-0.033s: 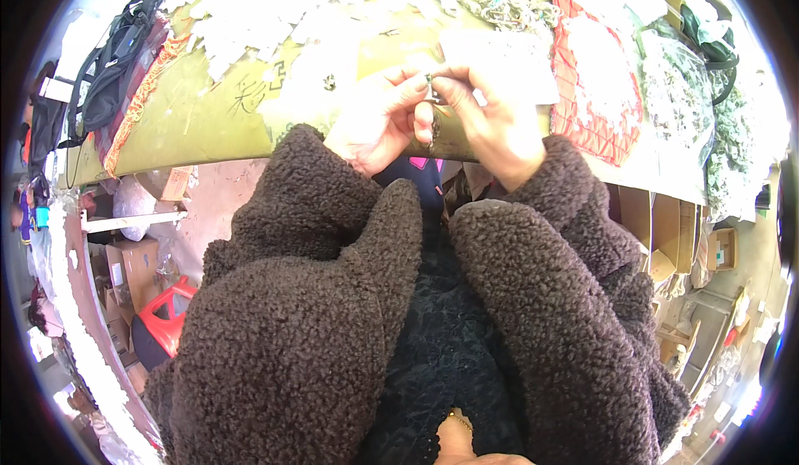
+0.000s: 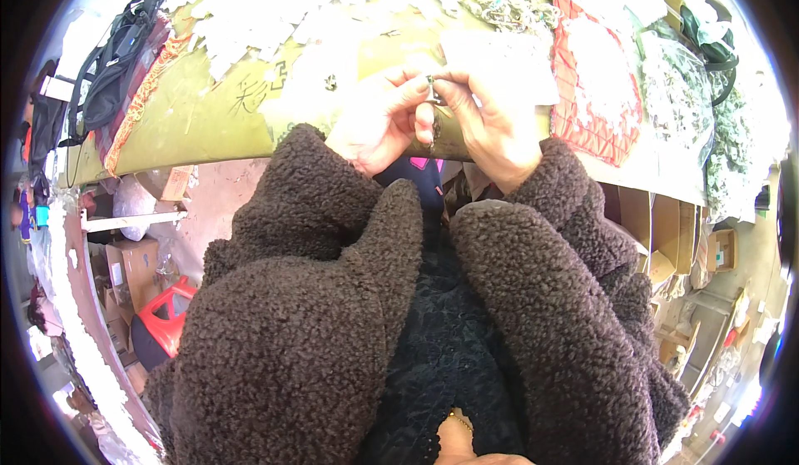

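Observation:
My left hand [image 2: 374, 128] and my right hand [image 2: 499, 132] meet above the near edge of the table. Between their pinched fingertips is a thin dark strand [image 2: 434, 134], like a chain or beaded string, with a small shiny bit at its top. Its lower end hangs down beside the left hand's curled fingers. The thumb and forefinger of each hand close on the upper end; fine detail is too small to make out. A small dark piece [image 2: 330, 82] lies on pale paper left of my hands.
The table has a yellow-green cover [image 2: 200, 124]. White scraps [image 2: 258, 32] spread over its far side, near a heap of strands [image 2: 516, 7]. At right lie a red quilted cloth [image 2: 574, 99] and a plastic bag [image 2: 674, 74]; at left, a black bag [image 2: 121, 74]. A red stool [image 2: 169, 319] stands below.
My right hand and sleeve have shifted very slightly to the left. Both hands still pinch the strand.

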The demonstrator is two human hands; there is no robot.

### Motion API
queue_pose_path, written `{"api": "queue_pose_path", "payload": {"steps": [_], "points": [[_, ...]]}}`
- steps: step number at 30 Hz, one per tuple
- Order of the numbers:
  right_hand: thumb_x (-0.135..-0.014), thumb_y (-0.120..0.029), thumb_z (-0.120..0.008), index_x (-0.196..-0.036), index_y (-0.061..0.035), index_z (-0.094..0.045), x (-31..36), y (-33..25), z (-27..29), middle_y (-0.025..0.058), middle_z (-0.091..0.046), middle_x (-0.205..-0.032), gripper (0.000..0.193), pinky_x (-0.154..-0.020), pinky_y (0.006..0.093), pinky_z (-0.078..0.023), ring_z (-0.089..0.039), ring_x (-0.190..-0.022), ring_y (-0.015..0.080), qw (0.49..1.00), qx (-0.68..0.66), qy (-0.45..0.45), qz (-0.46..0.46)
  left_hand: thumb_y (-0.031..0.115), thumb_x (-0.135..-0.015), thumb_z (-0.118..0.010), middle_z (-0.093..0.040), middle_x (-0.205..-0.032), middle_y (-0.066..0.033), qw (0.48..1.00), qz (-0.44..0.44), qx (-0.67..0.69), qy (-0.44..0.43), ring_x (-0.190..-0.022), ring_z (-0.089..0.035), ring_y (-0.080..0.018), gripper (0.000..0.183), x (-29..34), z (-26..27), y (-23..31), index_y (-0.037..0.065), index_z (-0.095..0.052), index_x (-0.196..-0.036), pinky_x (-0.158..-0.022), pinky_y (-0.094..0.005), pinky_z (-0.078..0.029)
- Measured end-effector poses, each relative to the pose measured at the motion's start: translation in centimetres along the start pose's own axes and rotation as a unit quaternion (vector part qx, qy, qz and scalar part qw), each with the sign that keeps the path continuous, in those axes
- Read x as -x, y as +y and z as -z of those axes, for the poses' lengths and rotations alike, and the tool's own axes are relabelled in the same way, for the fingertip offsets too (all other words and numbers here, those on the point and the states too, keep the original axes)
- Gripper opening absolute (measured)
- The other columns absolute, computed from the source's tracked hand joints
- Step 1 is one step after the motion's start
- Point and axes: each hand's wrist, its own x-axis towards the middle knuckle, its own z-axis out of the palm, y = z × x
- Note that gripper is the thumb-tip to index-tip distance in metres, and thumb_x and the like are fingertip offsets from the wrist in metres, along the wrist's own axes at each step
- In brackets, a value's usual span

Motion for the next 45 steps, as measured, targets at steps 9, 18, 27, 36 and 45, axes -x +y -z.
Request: {"api": "queue_pose_path", "payload": {"steps": [9,18,27,36,45], "points": [[-0.089,-0.004,-0.057,-0.108,0.0,-0.06,0.7,-0.2,0.1,0.0099,-0.063,-0.086,0.019,-0.063,0.0269,-0.051,-0.063,-0.075,0.0183,0.995,0.013,0.008,0.103,0.015,-0.092,-0.056,-0.06,-0.078,-0.0017,0.999,-0.029,-0.021,0.005,-0.059,-0.057,-0.0113,0.017,-0.4,0.0,-0.3,0.002,-0.059,-0.103,-0.054,-0.0249,-0.049],[-0.092,-0.012,-0.056,-0.108,-0.0001,-0.061,-0.2,0.7,0.1,0.0051,-0.061,-0.09,0.02,-0.071,0.0238,-0.048,-0.06,-0.08,0.013,0.998,0.005,-0.064,0.002,0.012,-0.093,-0.053,-0.062,-0.089,-0.006,0.998,-0.066,0.0,0.0,-0.072,-0.061,-0.0138,0.021,-0.7,0.3,-0.4,-0.002,-0.058,-0.108,-0.06,-0.0252,-0.053],[-0.088,-0.019,-0.06,-0.099,-0.0037,-0.065,-0.9,0.8,0.3,0.0071,-0.064,-0.086,0.019,-0.069,0.0257,-0.049,-0.061,-0.076,0.0141,0.988,-0.091,-0.038,-0.12,0.01,-0.092,-0.053,-0.061,-0.092,-0.0089,1.0,-0.019,-0.007,-0.012,-0.075,-0.062,-0.0162,0.02,-0.5,0.0,-0.3,-0.003,-0.056,-0.108,-0.062,-0.0271,-0.054],[-0.083,-0.022,-0.064,-0.089,-0.0066,-0.066,-0.7,2.0,0.3,0.0061,-0.063,-0.073,0.017,-0.057,0.0296,-0.05,-0.06,-0.061,0.0173,1.0,0.017,-0.025,0.007,0.011,-0.092,-0.055,-0.06,-0.085,-0.0072,1.0,0.002,0.015,-0.01,-0.068,-0.061,-0.0163,0.019,0.0,0.0,-0.3,0.0,-0.055,-0.106,-0.061,-0.0302,-0.053],[-0.079,-0.027,-0.067,-0.09,-0.0065,-0.066,-0.1,0.9,0.8,0.0061,-0.063,-0.077,0.023,-0.058,0.028,-0.049,-0.06,-0.062,0.0157,0.993,-0.039,-0.017,-0.113,0.009,-0.091,-0.055,-0.062,-0.083,-0.0093,0.999,-0.014,-0.047,-0.016,-0.065,-0.061,-0.0189,0.021,0.0,0.4,-0.7,0.0,-0.053,-0.11,-0.059,-0.033,-0.054]]}}
